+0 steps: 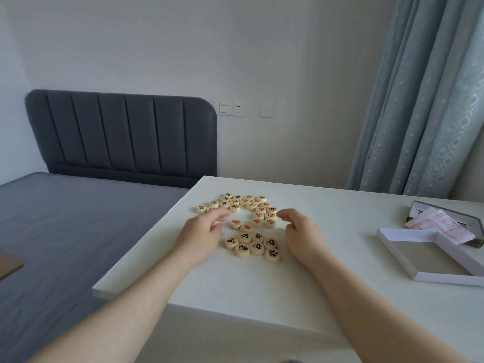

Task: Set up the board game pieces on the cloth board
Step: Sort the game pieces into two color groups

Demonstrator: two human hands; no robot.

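Wooden pieces (pixel 246 227), red/black characters | left hand (pixel 203 233), right hand (pixel 302 233): fingers relaxed, empty

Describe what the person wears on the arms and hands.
Nothing worn shows: the left hand and right hand are bare, without gloves or a watch, and the left forearm and right forearm are uncovered to the frame's lower edge, no sleeve in view.

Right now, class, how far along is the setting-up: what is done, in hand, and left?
Done: the pieces lie loose on the table. In hand: the left hand and right hand flank the pile, gripping nothing visible. Left: the cloth board lies folded on the box at the right; unfolding it and placing every piece remain.
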